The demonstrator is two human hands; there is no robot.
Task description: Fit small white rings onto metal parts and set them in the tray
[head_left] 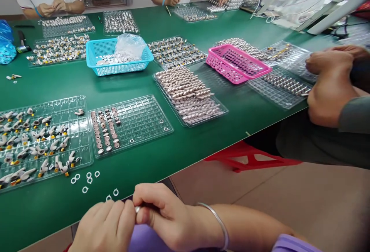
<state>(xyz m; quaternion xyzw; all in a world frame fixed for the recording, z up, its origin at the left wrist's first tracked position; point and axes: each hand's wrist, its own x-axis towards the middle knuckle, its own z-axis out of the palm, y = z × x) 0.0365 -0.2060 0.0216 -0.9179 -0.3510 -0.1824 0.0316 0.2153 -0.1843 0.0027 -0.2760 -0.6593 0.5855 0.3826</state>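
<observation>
My left hand (105, 227) and my right hand (160, 213) meet at the table's near edge, both closed in a pinch on one small metal part (137, 208) held between the fingertips. A silver bangle (218, 223) circles my right wrist. Several loose white rings (86, 178) lie on the green table (179, 147) just beyond my hands. Behind them sit a clear tray of brown round parts (105, 130) and a clear tray of white clip-like parts (34, 144).
A blue basket (118, 57) with a plastic bag and a pink basket (237, 63) stand mid-table among several clear trays of small parts. A co-worker's hands (329, 82) work at the right; two more people sit at the far side. A red stool (251, 159) stands below.
</observation>
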